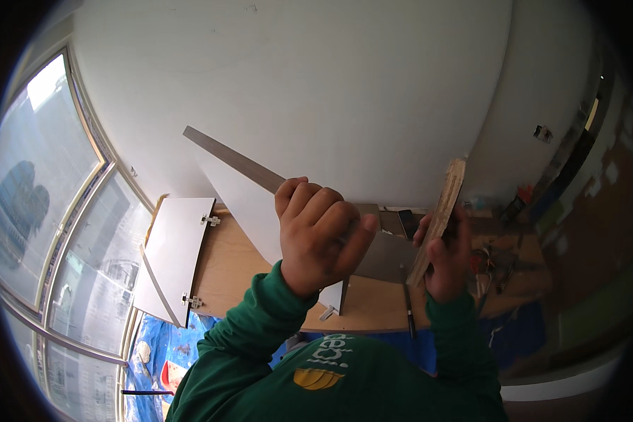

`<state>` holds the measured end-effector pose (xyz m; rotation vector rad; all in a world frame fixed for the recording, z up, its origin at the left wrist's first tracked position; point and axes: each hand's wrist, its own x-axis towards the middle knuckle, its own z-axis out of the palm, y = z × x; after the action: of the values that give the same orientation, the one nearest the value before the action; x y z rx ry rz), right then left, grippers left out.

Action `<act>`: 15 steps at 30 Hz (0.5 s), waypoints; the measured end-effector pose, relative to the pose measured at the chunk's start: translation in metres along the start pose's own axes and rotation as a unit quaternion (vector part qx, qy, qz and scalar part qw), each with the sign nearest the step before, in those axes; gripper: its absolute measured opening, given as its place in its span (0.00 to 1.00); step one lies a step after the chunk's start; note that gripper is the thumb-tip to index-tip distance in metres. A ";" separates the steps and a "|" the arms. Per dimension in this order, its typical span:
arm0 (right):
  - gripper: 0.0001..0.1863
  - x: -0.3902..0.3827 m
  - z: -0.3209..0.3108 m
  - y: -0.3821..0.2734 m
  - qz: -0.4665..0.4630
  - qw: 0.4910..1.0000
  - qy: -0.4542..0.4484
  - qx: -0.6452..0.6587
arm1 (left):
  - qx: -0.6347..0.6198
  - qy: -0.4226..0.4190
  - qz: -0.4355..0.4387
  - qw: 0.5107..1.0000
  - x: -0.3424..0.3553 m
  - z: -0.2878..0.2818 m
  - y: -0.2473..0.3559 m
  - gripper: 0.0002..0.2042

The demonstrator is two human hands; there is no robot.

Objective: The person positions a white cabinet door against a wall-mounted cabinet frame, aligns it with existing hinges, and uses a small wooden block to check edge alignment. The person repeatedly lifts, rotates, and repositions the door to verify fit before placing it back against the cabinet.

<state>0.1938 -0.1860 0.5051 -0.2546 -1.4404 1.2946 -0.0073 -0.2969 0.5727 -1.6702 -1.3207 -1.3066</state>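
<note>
Near the middle, my left hand point(320, 232) is closed over the edge of a white panel point(243, 207), with its fingers curled and the thumb to the right. The panel's narrow grey-brown edge slants from the upper left down to my knuckles. Farther right, my right hand point(449, 264) grips a board point(439, 218) with a raw, light wood edge facing up, the thumb on the near side and fingers on the far side. Whether the panel and this board join is hidden behind my left hand. Both sleeves are green.
A white cabinet door point(176, 253) with metal hinges lies at the left on a brown wooden worktop point(225, 271). A dark, thin stick point(409, 309) and assorted tools point(496, 267) lie to the right. Blue sheeting point(165, 344) covers the floor; windows point(95, 260) stand left, a white wall point(295, 84) ahead.
</note>
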 end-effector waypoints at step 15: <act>0.50 0.021 0.055 -0.009 -0.054 0.998 -0.036 0.014 | -0.009 -0.032 0.020 0.999 0.011 -0.012 -0.037 0.08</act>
<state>0.1467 -0.2040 0.5370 -0.1118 -1.4754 1.2462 -0.0456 -0.2933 0.5829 -1.7549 -1.3088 -1.2561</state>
